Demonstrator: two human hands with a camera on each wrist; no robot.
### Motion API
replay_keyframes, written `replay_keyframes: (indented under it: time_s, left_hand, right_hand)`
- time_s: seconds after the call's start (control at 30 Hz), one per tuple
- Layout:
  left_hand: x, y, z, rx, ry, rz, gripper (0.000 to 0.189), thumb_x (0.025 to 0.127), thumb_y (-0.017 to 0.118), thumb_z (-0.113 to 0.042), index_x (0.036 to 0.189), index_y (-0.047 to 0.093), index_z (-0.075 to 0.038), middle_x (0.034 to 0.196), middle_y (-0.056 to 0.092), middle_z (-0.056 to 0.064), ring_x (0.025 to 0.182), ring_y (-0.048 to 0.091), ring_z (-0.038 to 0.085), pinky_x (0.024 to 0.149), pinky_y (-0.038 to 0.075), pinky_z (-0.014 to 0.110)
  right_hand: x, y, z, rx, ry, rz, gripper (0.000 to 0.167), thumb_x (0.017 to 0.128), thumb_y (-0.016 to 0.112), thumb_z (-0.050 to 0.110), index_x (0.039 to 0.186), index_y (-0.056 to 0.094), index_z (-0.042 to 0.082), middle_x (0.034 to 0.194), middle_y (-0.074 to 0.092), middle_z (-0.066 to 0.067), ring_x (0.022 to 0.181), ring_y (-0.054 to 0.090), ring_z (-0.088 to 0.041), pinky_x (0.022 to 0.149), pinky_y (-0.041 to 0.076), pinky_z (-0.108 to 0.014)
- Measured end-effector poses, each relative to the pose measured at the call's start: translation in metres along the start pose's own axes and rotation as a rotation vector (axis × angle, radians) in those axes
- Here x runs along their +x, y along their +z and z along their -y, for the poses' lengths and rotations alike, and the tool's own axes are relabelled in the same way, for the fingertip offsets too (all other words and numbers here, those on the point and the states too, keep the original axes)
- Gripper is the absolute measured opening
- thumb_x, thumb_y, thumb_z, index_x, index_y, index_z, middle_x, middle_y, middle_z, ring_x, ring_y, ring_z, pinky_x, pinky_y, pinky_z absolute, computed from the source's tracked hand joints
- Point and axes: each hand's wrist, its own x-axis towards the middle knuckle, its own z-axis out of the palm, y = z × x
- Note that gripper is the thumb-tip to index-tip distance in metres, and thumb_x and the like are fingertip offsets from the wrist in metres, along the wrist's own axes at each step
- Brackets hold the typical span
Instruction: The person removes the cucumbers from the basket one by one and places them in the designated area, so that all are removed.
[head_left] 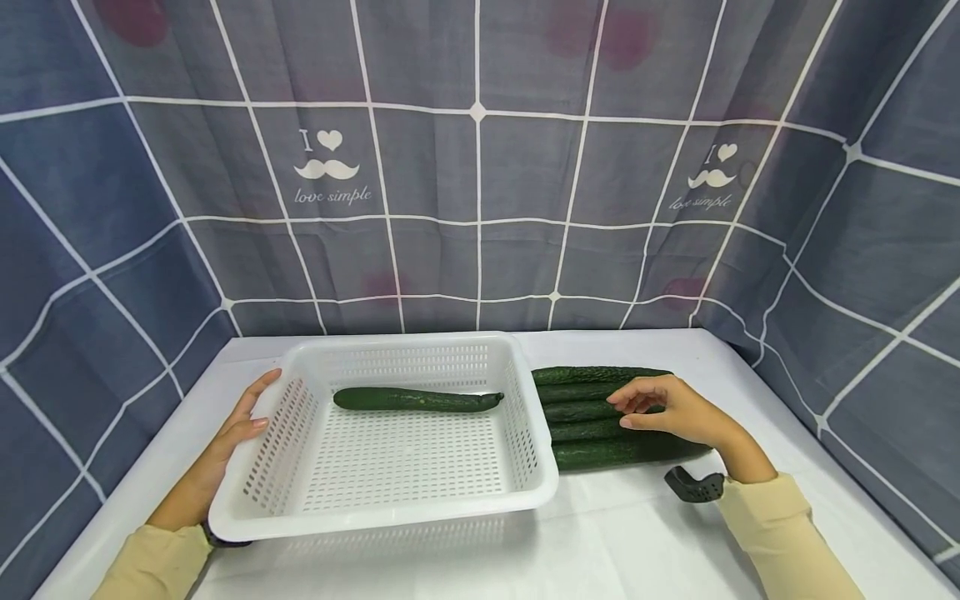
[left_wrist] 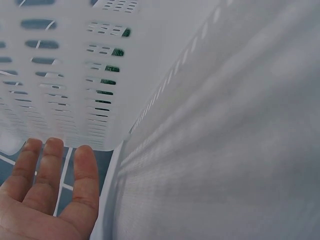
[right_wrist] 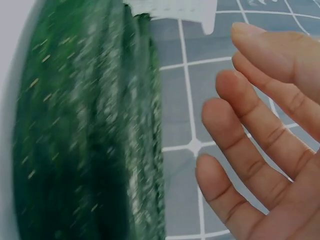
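Observation:
A white plastic basket (head_left: pixel 390 518) with slotted walls stands at the centre left. One dark green cucumber (head_left: pixel 412 400) lies crosswise inside it, toward the back. At the basket's left end is my left hand (head_left: pixel 228 446); the left wrist view shows its straight fingers (left_wrist: pixel 86 175) by the slotted wall. My right hand (head_left: pixel 663 408) hovers over a row of several cucumbers (head_left: pixel 600 454) laid side by side right of the basket. In the right wrist view, its loosely bent fingers (right_wrist: pixel 222 120) hold nothing and stand apart from the cucumbers (right_wrist: pixel 75 120).
A white-covered table (head_left: pixel 600 533) carries the basket and the cucumbers. Dark grey curtains (head_left: pixel 525 175) with white grid lines hang close around the back and both sides. Near the right wrist sits a black strap-like piece (head_left: pixel 693 485).

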Motion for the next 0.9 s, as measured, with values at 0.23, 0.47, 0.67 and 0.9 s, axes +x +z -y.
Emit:
replay_keyframes:
  time_s: [0.23, 0.47, 0.67, 0.9]
  left_hand:
    - [-0.001, -0.003, 0.001, -0.02, 0.021, 0.032, 0.064, 0.112, 0.028, -0.019, 0.168, 0.018, -0.049, 0.156, 0.034, -0.011, 0.126, 0.052, 0.011, 0.093, 0.05, 0.036]
    - [-0.001, -0.003, 0.002, -0.036, 0.027, 0.026, 0.064, 0.111, 0.028, -0.018, 0.167, 0.02, -0.049, 0.154, 0.035, -0.011, 0.125, 0.052, 0.011, 0.092, 0.051, 0.035]
    - [-0.001, -0.002, 0.002, -0.035, 0.016, 0.027, 0.064, 0.112, 0.029, -0.019, 0.167, 0.019, -0.05, 0.155, 0.034, -0.01, 0.125, 0.052, 0.012, 0.091, 0.051, 0.035]
    - [-0.001, -0.003, 0.002, -0.024, 0.015, 0.027, 0.064, 0.111, 0.029, -0.02, 0.167, 0.018, -0.05, 0.154, 0.035, -0.01, 0.125, 0.052, 0.012, 0.092, 0.051, 0.036]
  right_hand:
    - [0.016, -0.001, 0.01, 0.106, 0.003, 0.067, 0.029, 0.096, 0.077, -0.003, 0.121, 0.07, -0.015, 0.114, 0.078, -0.006, 0.105, 0.074, -0.015, 0.091, 0.058, -0.027]
    - [0.031, -0.002, 0.016, 0.173, 0.026, 0.139, 0.033, 0.097, 0.076, -0.003, 0.124, 0.066, -0.02, 0.117, 0.077, -0.007, 0.104, 0.074, -0.018, 0.092, 0.058, -0.027]
    - [0.046, -0.005, 0.022, 0.194, 0.077, 0.2, 0.036, 0.098, 0.075, 0.0, 0.126, 0.065, -0.02, 0.118, 0.075, -0.011, 0.105, 0.073, -0.02, 0.092, 0.058, -0.028]
    - [0.065, -0.006, 0.029, 0.229, 0.115, 0.228, 0.034, 0.097, 0.075, -0.001, 0.127, 0.068, -0.015, 0.118, 0.075, -0.006, 0.105, 0.072, -0.017, 0.092, 0.058, -0.029]
